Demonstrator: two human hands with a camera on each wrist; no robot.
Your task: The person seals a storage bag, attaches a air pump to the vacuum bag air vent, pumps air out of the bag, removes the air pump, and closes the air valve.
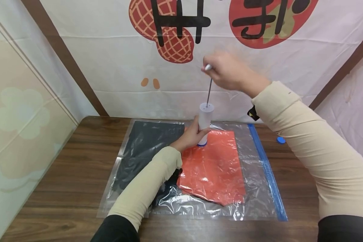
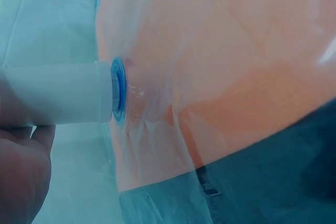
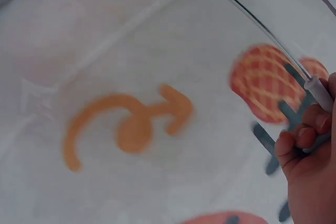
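A white hand pump (image 1: 205,117) stands nearly upright on the blue valve (image 2: 119,88) of a clear vacuum storage bag (image 1: 255,188). My left hand (image 1: 190,137) grips the pump's barrel low down, with the thumb across its front. High above, my right hand (image 1: 228,72) is curled round the pump's white handle (image 3: 318,94). The thin metal rod (image 1: 209,90) is drawn far out of the barrel. Inside the bag lie a flat orange piece (image 1: 213,164) and a dark piece (image 1: 152,139), both apparently fabric.
A blue zip strip (image 1: 267,171) runs down the bag's right edge. To its right, a small blue cap (image 1: 280,140) lies on the brown wooden table (image 1: 48,201). A printed cloth (image 1: 109,60) hangs close behind the table.
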